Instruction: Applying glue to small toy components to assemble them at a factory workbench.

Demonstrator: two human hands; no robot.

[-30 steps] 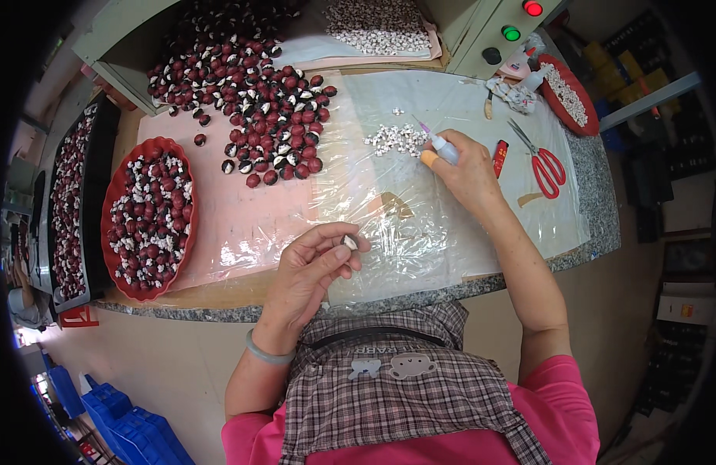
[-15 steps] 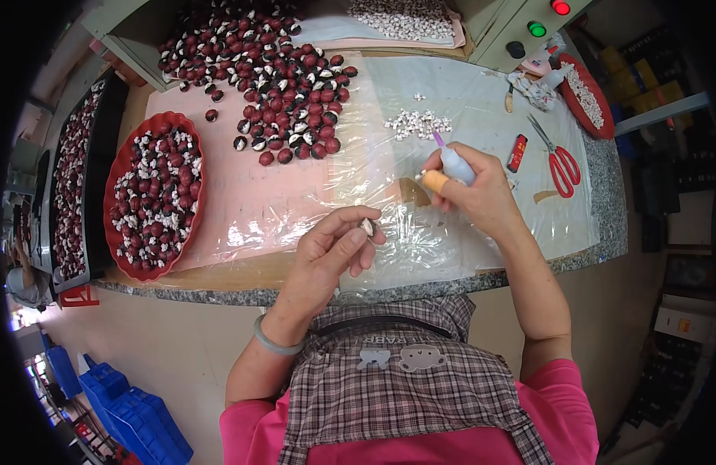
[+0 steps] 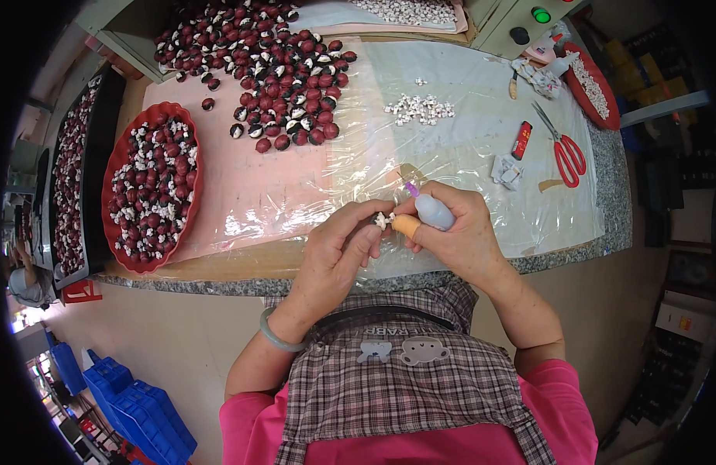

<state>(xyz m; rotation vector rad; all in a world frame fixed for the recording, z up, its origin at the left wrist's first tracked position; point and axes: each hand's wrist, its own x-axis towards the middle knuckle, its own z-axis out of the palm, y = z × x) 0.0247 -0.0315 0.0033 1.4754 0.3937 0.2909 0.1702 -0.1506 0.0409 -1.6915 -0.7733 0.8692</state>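
My left hand (image 3: 333,246) pinches a small dark-and-white piece (image 3: 378,221) between thumb and fingers, low over the plastic-covered table. In my right hand (image 3: 466,236) lies a translucent squeeze bottle (image 3: 434,213) with a purple nozzle, pointing up and away to the left. That hand's thumb wears an orange finger cover (image 3: 407,225), and its tip meets a small white bit at the piece in my left fingers. Just beyond the hands is a loose pile of small white pieces (image 3: 421,110). Farther left spreads a heap of dark red, black and white balls (image 3: 292,93).
A red scalloped tray (image 3: 193,167) of balls and white bits stands left, beside a long black tray (image 3: 102,147). To the right lie red-handled scissors (image 3: 569,161), a red flat object (image 3: 521,141), crumpled film (image 3: 507,172) and a red tray (image 3: 604,121) of white pieces.
My right hand has moved left and toward me with the bottle, meeting my left hand. White bits now show at the left fingertips. The view has shifted slightly.
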